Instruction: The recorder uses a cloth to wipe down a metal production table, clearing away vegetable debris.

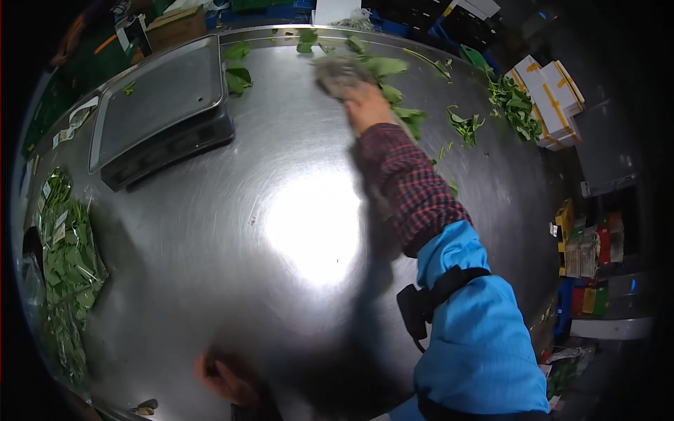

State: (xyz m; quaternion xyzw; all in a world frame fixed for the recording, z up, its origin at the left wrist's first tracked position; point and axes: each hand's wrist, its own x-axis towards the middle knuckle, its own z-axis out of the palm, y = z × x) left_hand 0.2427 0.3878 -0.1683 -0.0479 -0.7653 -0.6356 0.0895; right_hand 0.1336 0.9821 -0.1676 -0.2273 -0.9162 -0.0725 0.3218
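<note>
My right hand reaches to the far part of a metal table, its fingers closed on a grey-brown cloth pressed to the surface. The cloth is blurred. Loose green leaves lie against and beyond the cloth, with more leaves beside my right wrist. My left hand is low at the near edge, above the table and away from the leaves. It is dark and blurred, and its finger position is not clear.
A flat-topped metal scale stands at the far left. Bagged leafy greens lie along the left edge. Leaf scraps and a leafy bunch lie to the right, near white boxes with yellow tape. Stacked crates are beyond the table's right side.
</note>
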